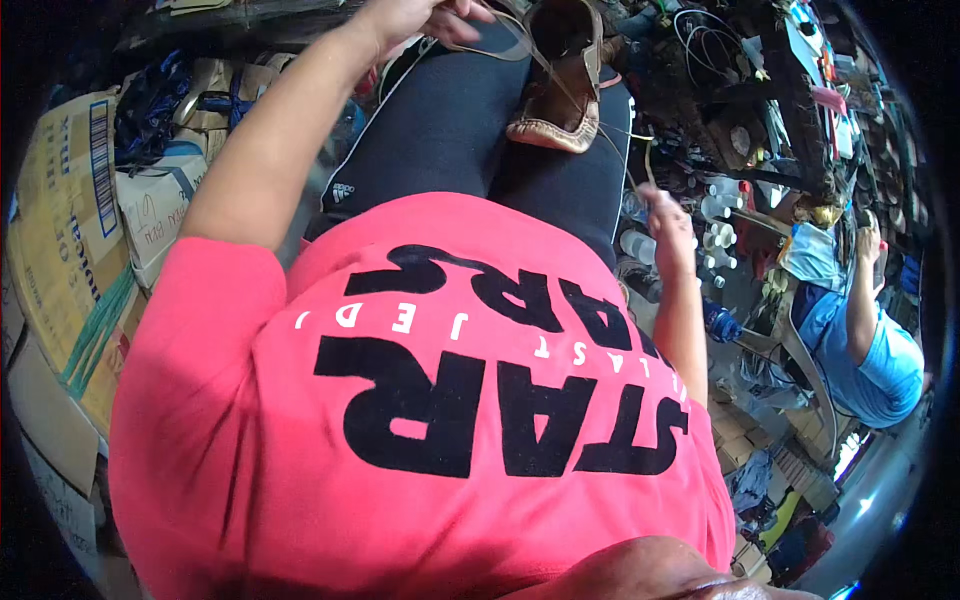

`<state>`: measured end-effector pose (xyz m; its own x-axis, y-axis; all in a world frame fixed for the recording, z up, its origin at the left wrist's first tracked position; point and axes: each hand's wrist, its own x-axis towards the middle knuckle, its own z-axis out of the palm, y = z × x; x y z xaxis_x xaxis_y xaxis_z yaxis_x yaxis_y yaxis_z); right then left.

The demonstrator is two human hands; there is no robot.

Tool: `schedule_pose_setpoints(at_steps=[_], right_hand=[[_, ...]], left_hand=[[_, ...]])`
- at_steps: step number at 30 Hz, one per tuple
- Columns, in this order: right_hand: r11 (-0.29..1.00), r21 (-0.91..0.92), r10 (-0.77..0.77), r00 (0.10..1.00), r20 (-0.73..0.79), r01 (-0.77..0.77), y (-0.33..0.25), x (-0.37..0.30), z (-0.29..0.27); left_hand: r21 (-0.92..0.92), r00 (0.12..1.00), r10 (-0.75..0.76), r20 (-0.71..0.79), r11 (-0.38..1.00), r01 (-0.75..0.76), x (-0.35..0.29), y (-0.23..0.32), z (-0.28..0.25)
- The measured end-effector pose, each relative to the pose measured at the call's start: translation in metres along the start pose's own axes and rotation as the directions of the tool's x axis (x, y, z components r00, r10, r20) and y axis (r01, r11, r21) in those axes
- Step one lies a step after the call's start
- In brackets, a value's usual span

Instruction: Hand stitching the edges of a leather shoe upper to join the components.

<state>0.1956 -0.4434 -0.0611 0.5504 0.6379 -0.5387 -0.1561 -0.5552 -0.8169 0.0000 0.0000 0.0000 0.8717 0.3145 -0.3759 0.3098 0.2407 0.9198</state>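
1. Nearest, a pink shirt with black and white lettering is worn, and below it dark trousers are seen, with the legs set side by side.
2. The brown shoe is rested on the thighs, toward the knees, its opening turned up and its top end cut off by the upper edge.
3. A thin tan cord is passed across the shoe and led out past its right side, toward the right hand.
4. The right hand is held to the right of the trousers, well apart from the shoe. Its fingers are drawn together near the cord, but are blurred; whether the cord is pinched cannot be told.
5. The left hand is raised above the left knee, its fingers curled near the cord. It is partly cut off, and its grip cannot be told.
6. At the left, a yellow-brown carton, a white box and a dark bag are stacked.
7. At the right, plastic bottles are grouped; beyond them, a co-worker in light blue is seen with one arm raised.
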Motion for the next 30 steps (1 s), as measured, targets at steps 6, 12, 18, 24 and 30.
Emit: schedule_pose_setpoints(at_steps=[6, 12, 18, 24, 30], right_hand=[[0.985, 0.168, 0.07, 0.839, -0.539, 0.026, -0.08, -0.015, 0.009], [0.62, -0.614, -0.56, 0.823, 0.09, 0.489, -0.182, 0.001, 0.067], [0.448, -0.694, -0.413, 0.819, 0.398, 0.564, -0.195, 0.013, 0.087], [0.818, -0.389, -0.391, 0.906, 0.162, 0.423, -0.192, -0.022, 0.053], [0.708, -0.488, -0.546, 0.834, 0.082, 0.511, -0.178, -0.024, 0.072]], left_hand=[[0.721, 0.622, 0.725, 0.296, 0.257, -0.643, -0.055, 0.021, 0.087], [0.742, 0.718, 0.536, 0.444, 0.229, -0.63, -0.052, -0.017, 0.12], [0.753, 0.761, 0.487, 0.429, 0.272, -0.599, -0.049, -0.017, 0.121], [0.786, 0.808, 0.421, 0.412, 0.284, -0.549, -0.049, -0.013, 0.118], [0.424, 0.92, 0.299, 0.252, 0.821, -0.382, -0.011, 0.016, 0.084]])
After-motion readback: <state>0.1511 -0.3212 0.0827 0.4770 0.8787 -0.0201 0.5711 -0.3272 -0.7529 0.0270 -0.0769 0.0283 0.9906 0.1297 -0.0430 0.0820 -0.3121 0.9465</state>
